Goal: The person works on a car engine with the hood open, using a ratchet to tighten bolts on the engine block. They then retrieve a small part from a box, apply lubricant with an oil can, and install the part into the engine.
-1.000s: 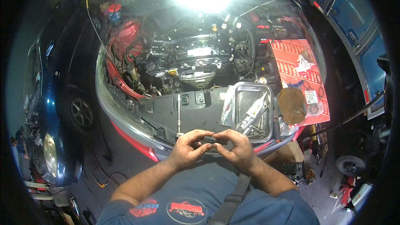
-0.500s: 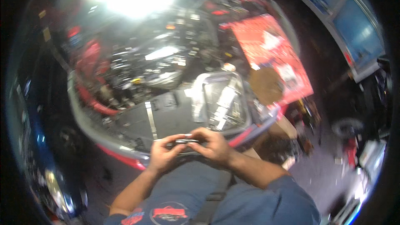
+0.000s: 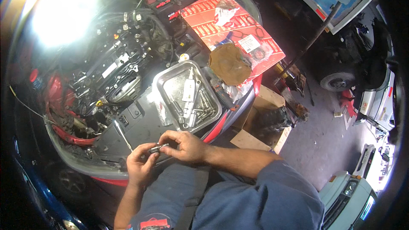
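Note:
Both my hands pinch a small shiny metal part (image 3: 158, 148) between thumbs and fingers, just above the front edge of a car's open engine bay. My left hand (image 3: 142, 161) has one end and my right hand (image 3: 184, 146) the other; the fingers partly cover it, so its exact kind is unclear. A slim silver bar-shaped tool (image 3: 122, 134) lies on the black plastic panel (image 3: 138, 124) beside my left hand. Beyond my right hand, a metal tray (image 3: 218, 110) contains several bolts (image 3: 206, 102), sockets and a white tube (image 3: 188, 90).
A red gasket package (image 3: 266, 51) with a brown cloth (image 3: 230, 64) on it lies over the bay's right side. The engine (image 3: 119, 66) is exposed on the left. An open cardboard box (image 3: 279, 98) stands on the floor to the right. Other vehicles, including a pale one (image 3: 347, 198), are nearby.
My view has swung to the right, so the bay and tray appear further left. Both hands still hold the small metal part, tilted a little differently. The picture is sharper now.

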The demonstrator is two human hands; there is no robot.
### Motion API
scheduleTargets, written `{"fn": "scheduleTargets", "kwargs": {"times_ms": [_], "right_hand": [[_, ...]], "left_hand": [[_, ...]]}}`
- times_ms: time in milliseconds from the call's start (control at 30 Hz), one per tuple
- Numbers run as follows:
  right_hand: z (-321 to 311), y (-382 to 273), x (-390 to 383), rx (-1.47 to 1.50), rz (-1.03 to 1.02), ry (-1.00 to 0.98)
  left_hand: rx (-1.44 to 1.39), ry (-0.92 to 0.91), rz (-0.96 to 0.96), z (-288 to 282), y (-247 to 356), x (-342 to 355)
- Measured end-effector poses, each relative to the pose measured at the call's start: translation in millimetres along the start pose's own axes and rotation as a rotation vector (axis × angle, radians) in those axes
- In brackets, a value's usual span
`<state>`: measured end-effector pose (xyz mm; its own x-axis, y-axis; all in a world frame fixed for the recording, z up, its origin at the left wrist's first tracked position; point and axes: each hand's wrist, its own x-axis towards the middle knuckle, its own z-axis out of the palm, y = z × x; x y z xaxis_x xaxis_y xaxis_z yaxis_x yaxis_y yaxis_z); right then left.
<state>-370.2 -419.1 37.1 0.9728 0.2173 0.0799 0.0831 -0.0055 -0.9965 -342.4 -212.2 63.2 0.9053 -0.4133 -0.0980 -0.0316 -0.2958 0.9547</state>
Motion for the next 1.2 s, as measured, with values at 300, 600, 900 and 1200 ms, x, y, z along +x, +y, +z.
{"fn": "scheduleTargets", "kwargs": {"times_ms": [300,600,900,1200], "right_hand": [[2,-1,11,0.648,0.629,-0.147],[15,-38,25,-0.38,-0.325,-0.222],[36,-22,13,0.284,0.316,-0.26],[47,-32,-3,0.391,0.359,-0.182]], "left_hand": [[0.295,-0.013,0.336,-9,10,-3],[-0.71,-0.103,-0.435,-23,-3,-29],[0.077,0.1,0.222,-28,-1,-50],[-0.178,0.018,-0.015,-29,3,-65]]}}
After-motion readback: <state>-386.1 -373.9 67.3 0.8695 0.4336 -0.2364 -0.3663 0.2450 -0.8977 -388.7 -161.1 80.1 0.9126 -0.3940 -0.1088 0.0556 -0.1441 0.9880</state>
